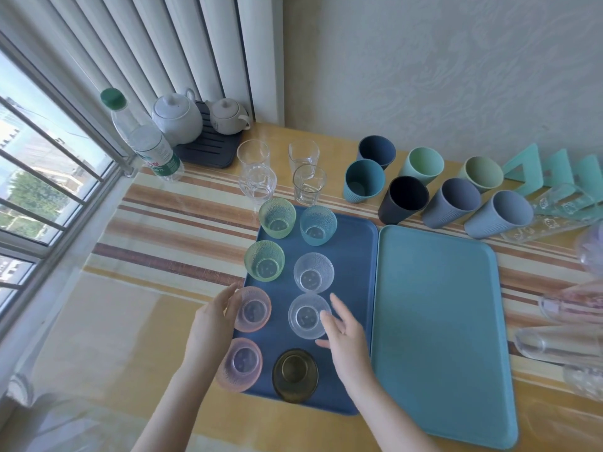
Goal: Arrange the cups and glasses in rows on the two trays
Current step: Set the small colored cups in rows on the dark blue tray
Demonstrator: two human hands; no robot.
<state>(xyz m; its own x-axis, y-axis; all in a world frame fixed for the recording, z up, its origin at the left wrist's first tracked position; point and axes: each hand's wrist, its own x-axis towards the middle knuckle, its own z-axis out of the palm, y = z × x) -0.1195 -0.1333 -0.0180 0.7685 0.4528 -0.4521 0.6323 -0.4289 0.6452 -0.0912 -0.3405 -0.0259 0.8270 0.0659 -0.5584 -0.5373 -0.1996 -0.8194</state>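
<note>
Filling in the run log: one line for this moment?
dark blue tray: eight cups, two columns | teal tray: bare | left hand at pink cup | right hand open

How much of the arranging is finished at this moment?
Done: eight small glasses stand in two rows on the dark blue tray. In hand: the left hand touches a pink glass; the right hand hovers open. Left: the teal tray is bare, and the ribbed cups wait on the table.

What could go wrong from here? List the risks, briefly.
1. The near pink cup seems to sit at the dark blue tray's left edge; a nudge from the left hand might tip it off.
2. The right hand is close beside the clear cup and could bump it out of its row.
</note>
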